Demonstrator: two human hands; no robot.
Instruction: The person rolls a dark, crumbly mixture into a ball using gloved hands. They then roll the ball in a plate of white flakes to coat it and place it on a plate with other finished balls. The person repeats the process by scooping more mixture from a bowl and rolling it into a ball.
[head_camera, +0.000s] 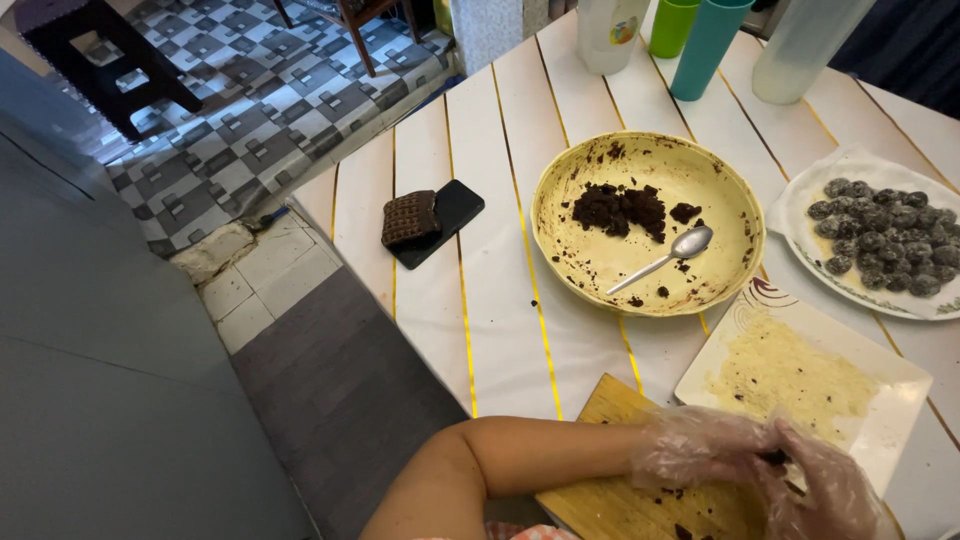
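Both hands wore thin clear plastic gloves and met over the wooden board (610, 500) at the near edge of the surface (500, 300). The left hand (700, 450) and the right hand (825, 490) pressed together around a small dark lump of dough (775, 458); each grip was closed on it, only a sliver showing between the fingers.

The lump looked soft, sticky and light, likely to crumble: best cupped between the palms, not pinched.

Just beyond the board lay a white square plate (890, 400) of pale coating. Beyond that plate sat the yellow bowl (560, 190) with more dark mix and a spoon (665, 255). To the bowl's right, a plate of finished balls (890, 235).
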